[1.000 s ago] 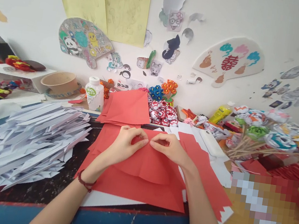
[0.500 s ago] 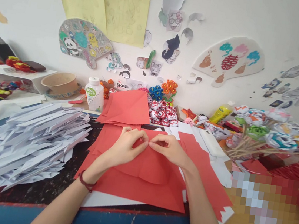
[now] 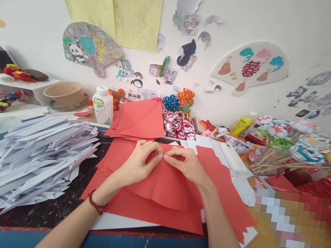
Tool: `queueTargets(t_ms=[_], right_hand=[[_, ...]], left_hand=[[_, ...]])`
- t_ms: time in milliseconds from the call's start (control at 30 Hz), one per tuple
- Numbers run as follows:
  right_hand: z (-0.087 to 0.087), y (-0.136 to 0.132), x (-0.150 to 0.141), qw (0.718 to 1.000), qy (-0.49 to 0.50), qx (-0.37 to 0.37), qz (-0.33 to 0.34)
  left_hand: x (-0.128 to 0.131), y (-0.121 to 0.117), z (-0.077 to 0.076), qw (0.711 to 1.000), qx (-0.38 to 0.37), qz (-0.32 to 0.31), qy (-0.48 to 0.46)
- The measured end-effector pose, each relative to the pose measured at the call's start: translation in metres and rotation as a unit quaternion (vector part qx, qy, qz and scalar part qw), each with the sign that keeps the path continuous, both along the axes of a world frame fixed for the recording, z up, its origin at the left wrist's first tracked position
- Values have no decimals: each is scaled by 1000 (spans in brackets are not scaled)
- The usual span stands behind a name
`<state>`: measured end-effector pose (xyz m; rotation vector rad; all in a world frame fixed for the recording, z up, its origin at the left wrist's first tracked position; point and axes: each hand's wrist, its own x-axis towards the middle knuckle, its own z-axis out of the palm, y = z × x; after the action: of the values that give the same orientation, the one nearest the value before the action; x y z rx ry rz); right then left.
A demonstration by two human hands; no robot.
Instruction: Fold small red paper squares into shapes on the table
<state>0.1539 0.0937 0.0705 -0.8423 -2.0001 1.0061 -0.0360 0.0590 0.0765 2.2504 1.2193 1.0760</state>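
Note:
A sheet of red paper (image 3: 164, 186) with a crease down its middle hangs between my hands, its lower edge curving toward me. My left hand (image 3: 144, 160) pinches its top edge between thumb and fingers. Close beside it, my right hand (image 3: 182, 164) pinches the same edge, the fingertips of both hands almost meeting. Beneath lies a stack of larger red sheets (image 3: 175, 223) over white paper. Behind my hands rests a pile of creased red squares (image 3: 141, 120).
Folded white paper strips (image 3: 30, 157) are heaped at left. A white bottle (image 3: 103, 106), red-and-white paper balls (image 3: 180, 125) and a yellow bottle (image 3: 243, 124) stand along the wall. Paper flowers on sticks (image 3: 292, 147) and a white phone-like object (image 3: 233, 158) lie at right.
Both hands keep their pinch in nearly the same spot. The lower edge of the held red sheet has dropped slightly toward me. The view has shifted a little.

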Motion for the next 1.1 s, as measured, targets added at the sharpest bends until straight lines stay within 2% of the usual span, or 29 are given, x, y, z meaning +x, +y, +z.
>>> queueTargets(t_ms=[133,267,400,533,700,833,1000,1100], right_hand=[[0,2,2,999,-27,21,-22],[-4,7,9,994,-69,55,-71],[-8,13,13,987,-102,76,-98],[-11,17,13,988,-91,60,-106],[-14,20,14,990,-78,38,-108],[-17,22,16,986,-89,63,-126],[-20,23,12,984,-97,77,-127],[-21,25,16,974,-117,104,-162]], left_hand=[[-8,4,2,1000,-18,17,10],[-29,14,5,997,-63,6,36],[-43,23,3,993,-112,18,11],[-41,27,-2,990,-129,51,-3],[-39,27,-4,988,-141,58,-14],[-41,26,-2,987,-143,66,-25],[-40,27,-2,991,-122,46,-19],[-44,30,-6,990,-123,74,-1]])
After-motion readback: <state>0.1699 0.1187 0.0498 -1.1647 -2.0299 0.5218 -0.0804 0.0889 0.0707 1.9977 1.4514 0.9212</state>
